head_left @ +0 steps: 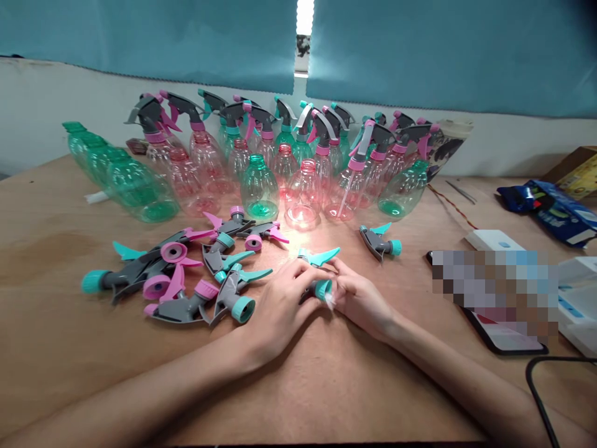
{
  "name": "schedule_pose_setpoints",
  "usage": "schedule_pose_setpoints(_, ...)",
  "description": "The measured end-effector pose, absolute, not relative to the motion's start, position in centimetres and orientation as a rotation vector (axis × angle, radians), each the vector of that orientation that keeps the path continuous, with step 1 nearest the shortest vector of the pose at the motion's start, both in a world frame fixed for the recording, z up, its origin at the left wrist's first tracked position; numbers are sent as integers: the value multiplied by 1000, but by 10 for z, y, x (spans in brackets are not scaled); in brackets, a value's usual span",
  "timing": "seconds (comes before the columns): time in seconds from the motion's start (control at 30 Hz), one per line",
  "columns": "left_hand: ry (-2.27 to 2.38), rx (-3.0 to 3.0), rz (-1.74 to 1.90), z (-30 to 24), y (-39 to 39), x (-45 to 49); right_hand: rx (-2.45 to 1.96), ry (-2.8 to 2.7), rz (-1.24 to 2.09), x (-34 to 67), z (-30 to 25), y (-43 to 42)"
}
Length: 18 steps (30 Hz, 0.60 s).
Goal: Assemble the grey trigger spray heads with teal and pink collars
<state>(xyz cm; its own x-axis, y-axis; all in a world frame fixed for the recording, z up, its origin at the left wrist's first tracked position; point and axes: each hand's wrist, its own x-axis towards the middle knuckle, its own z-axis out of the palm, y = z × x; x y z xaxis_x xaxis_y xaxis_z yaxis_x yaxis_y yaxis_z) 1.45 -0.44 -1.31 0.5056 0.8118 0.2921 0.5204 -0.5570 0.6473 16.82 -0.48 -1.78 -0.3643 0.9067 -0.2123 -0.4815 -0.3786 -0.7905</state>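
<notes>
Both hands meet at the middle of the wooden table. My left hand and my right hand are closed around one grey spray head with a teal trigger and teal cap. A short clear tube sticks out below its cap. Several loose spray heads, pink and teal, lie in a pile to the left of my left hand. One more teal spray head lies apart to the right.
Behind stand several clear pink and green bottles, some capped with spray heads, some lying on their side at the left. A phone, white boxes and a blue packet sit at the right, with a black cable near the edge.
</notes>
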Motion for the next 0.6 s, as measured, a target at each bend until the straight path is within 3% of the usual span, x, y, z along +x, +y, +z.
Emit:
schedule_pose_setpoints(0.33, 1272, 2222, 817, -13, 3, 15, -963, -966, 1720, 171, -24, -8)
schedule_pose_setpoints(0.6, 1326, 2007, 1174, -13, 1, 12, -1124, -1716, 1418, 186, -14, -15)
